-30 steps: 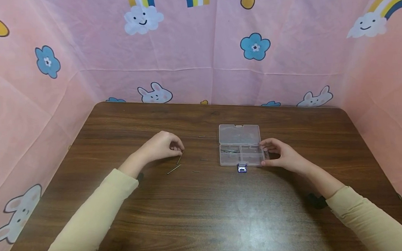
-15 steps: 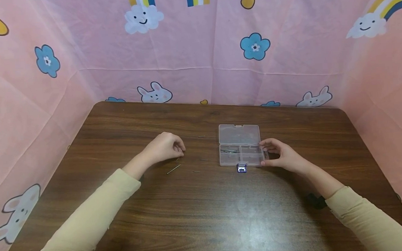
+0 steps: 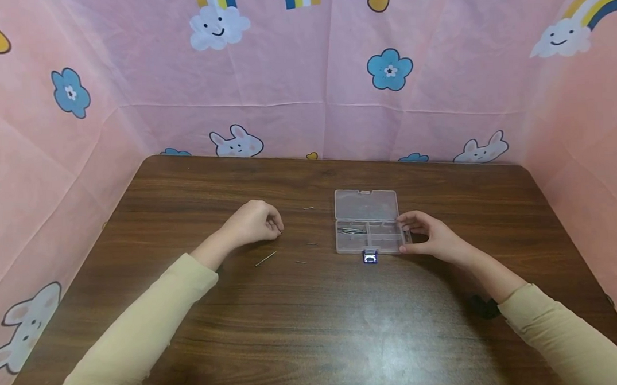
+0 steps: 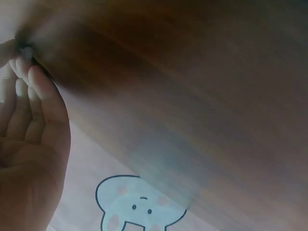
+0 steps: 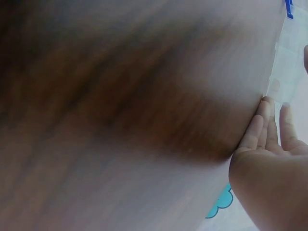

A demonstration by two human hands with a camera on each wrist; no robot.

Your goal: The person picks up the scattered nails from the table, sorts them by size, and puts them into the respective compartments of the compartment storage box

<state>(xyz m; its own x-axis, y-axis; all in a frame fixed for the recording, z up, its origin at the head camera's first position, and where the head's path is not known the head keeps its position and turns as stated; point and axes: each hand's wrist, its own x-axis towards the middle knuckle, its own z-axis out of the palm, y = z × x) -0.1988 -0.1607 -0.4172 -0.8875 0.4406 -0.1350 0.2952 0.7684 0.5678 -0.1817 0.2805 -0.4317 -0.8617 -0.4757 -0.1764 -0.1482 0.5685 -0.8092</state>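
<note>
My left hand (image 3: 255, 222) is low over the table with thumb and fingertips together, pinching a thin nail mostly hidden by the fingers. In the left wrist view, a small pale spot shows between the fingertips of that hand (image 4: 36, 115). A longer nail (image 3: 266, 258) lies just below it on the wood. On the right, my right hand (image 3: 432, 239) grips the right end of a clear plastic box (image 3: 385, 244), thumb at the front corner and fingers at the back. Its lid (image 3: 366, 205) lies folded back. Several nails (image 3: 351, 231) sit in the rear left compartment.
Three short nails, one farther back (image 3: 308, 208), one midway (image 3: 312, 244) and one nearer (image 3: 301, 262), lie between left hand and box. A blue-edged latch (image 3: 370, 257) sticks out at the box front. Pink printed cloth (image 3: 282, 73) walls the brown table (image 3: 315, 341).
The nail that slanted down from my left fingertips to the table has gone from sight behind the fingers. That hand has shifted slightly. The right hand and box have stayed put.
</note>
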